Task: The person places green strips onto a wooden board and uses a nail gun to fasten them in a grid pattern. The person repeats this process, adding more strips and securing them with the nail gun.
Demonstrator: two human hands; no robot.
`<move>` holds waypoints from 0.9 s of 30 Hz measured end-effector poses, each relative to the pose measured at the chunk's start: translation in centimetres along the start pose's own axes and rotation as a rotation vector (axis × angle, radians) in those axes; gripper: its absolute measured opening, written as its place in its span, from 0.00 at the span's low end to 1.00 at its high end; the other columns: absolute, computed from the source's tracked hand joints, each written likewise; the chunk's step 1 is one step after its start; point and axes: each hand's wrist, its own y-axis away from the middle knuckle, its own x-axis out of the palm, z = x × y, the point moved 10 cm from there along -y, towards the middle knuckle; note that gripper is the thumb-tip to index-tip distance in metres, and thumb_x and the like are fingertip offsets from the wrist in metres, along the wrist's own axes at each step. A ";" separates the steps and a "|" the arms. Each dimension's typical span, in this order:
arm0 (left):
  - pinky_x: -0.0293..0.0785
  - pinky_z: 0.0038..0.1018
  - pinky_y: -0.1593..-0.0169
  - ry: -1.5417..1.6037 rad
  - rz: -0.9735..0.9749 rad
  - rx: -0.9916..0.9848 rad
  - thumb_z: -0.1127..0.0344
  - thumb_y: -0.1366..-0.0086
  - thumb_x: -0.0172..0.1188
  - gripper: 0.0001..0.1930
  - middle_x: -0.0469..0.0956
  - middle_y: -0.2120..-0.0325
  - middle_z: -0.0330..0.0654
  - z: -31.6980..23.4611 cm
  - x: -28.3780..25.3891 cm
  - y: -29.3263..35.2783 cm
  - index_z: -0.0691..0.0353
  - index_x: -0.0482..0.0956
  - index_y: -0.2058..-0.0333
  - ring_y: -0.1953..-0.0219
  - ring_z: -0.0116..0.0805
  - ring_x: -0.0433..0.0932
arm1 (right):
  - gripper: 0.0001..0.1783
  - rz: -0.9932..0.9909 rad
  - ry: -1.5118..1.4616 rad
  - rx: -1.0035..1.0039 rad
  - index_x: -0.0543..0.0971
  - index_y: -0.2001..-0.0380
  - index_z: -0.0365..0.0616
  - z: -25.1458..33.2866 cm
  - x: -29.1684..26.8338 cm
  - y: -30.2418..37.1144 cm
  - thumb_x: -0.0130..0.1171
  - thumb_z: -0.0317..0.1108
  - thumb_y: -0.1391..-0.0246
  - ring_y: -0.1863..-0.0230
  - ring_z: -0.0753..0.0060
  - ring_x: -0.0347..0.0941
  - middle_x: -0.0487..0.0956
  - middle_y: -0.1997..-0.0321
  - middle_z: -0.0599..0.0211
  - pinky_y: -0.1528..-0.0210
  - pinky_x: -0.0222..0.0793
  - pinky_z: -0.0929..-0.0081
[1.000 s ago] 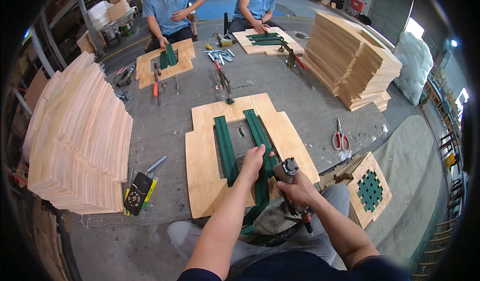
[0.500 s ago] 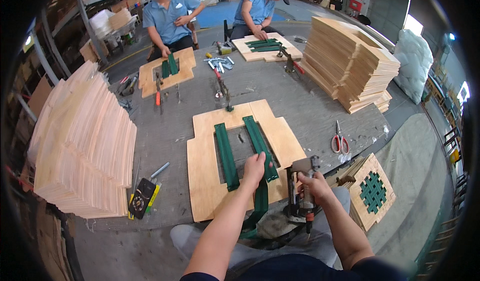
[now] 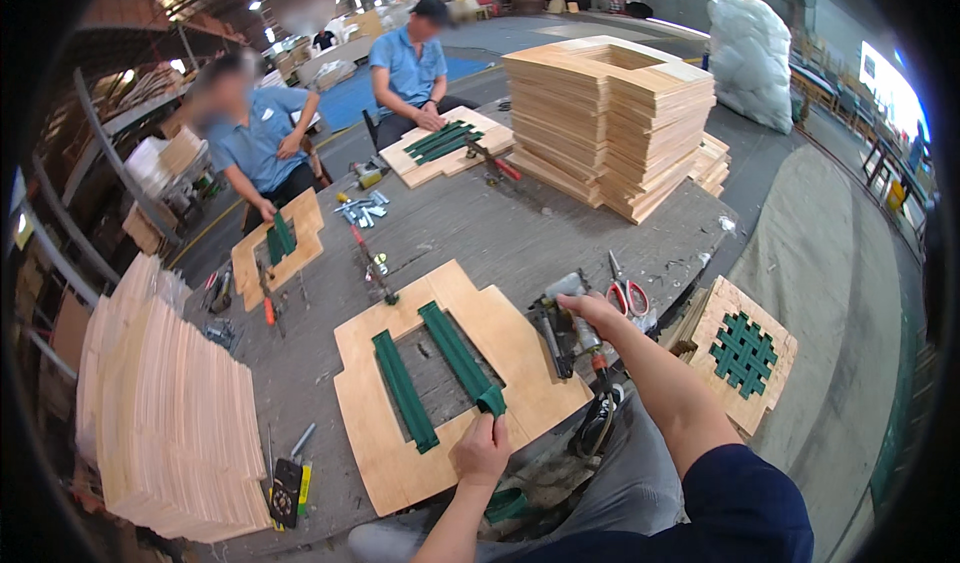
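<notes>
A plywood seat frame (image 3: 500, 338) with a square opening lies on the grey table in front of me. Two green webbing straps (image 3: 405, 393) run across the opening. My left hand (image 3: 482, 450) pinches the near end of the right strap (image 3: 458, 348) at the frame's front edge. More green webbing (image 3: 505, 504) hangs below the table edge. My right hand (image 3: 590, 310) rests on a pneumatic staple gun (image 3: 560, 328) that sits on the table just right of the frame.
Red-handled scissors (image 3: 628, 295) lie right of the gun. A finished frame with woven green webbing (image 3: 742, 353) leans at the right. Plywood stacks stand at the left (image 3: 170, 423) and far right (image 3: 610, 113). Two persons in blue shirts (image 3: 262, 143) work on similar frames across the table.
My right hand has carried the staple gun up from my lap and set it on the table right of the frame. My left hand slid down to the strap's near end.
</notes>
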 end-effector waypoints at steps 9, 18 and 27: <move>0.75 0.43 0.71 -0.025 -0.016 -0.026 0.58 0.32 0.61 0.12 0.78 0.75 0.43 0.7 0.4 0.6 0.56 0.74 0.72 0.72 0.48 0.80 | 0.21 -0.381 0.941 -0.323 0.86 0.63 0.42 6.3 -5.8 0.2 0.62 0.51 0.40 0.58 0.47 0.84 0.86 0.62 0.48 0.53 0.78 0.55; 0.74 0.44 0.72 0.065 -0.077 -0.025 0.59 0.31 0.61 0.14 0.78 0.77 0.46 0.9 -0.8 0.1 0.58 0.73 0.73 0.74 0.50 0.79 | 0.34 -0.432 1.127 -0.153 0.77 0.48 0.40 4.6 -10.7 2.5 0.74 0.48 0.54 0.47 0.40 0.79 0.82 0.51 0.44 0.45 0.76 0.53; 0.75 0.39 0.67 0.624 -0.149 -0.385 0.57 0.25 0.55 0.18 0.84 0.73 0.51 6.7 -0.1 0.3 0.65 0.76 0.70 0.71 0.46 0.84 | 0.29 -0.104 0.516 -0.303 0.74 0.41 0.39 6.1 -9.4 7.8 0.68 0.32 0.45 0.75 0.70 0.77 0.80 0.73 0.60 0.73 0.71 0.74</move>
